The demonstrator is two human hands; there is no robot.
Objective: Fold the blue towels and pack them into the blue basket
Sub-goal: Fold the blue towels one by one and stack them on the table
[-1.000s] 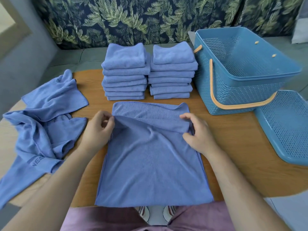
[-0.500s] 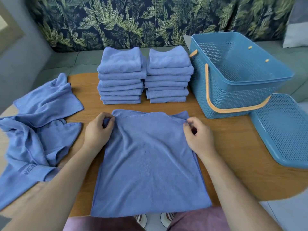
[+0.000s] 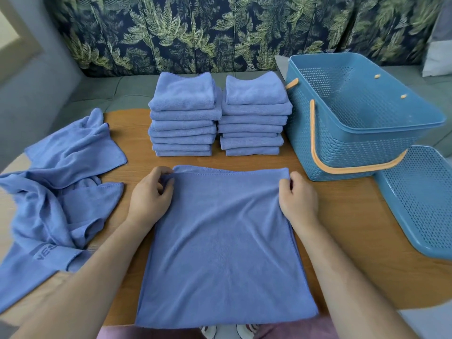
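Note:
A blue towel (image 3: 225, 245), folded once, lies flat on the wooden table (image 3: 342, 228) in front of me. My left hand (image 3: 150, 195) pinches its far left corner and my right hand (image 3: 297, 198) pinches its far right corner, at the towel's far edge. Behind it stand two stacks of folded blue towels, the left stack (image 3: 183, 116) and the right stack (image 3: 254, 113). The blue basket (image 3: 354, 118) with orange handles sits at the right, and I see nothing inside it.
A heap of unfolded blue towels (image 3: 56, 192) covers the table's left side and hangs over its edge. The basket's blue perforated lid (image 3: 420, 199) lies at the far right. A sofa with leaf-print cushions (image 3: 195, 33) runs behind the table.
Both hands have carried the towel's upper layer away from me until its edge reached the far edge, so the towel now lies doubled and flat.

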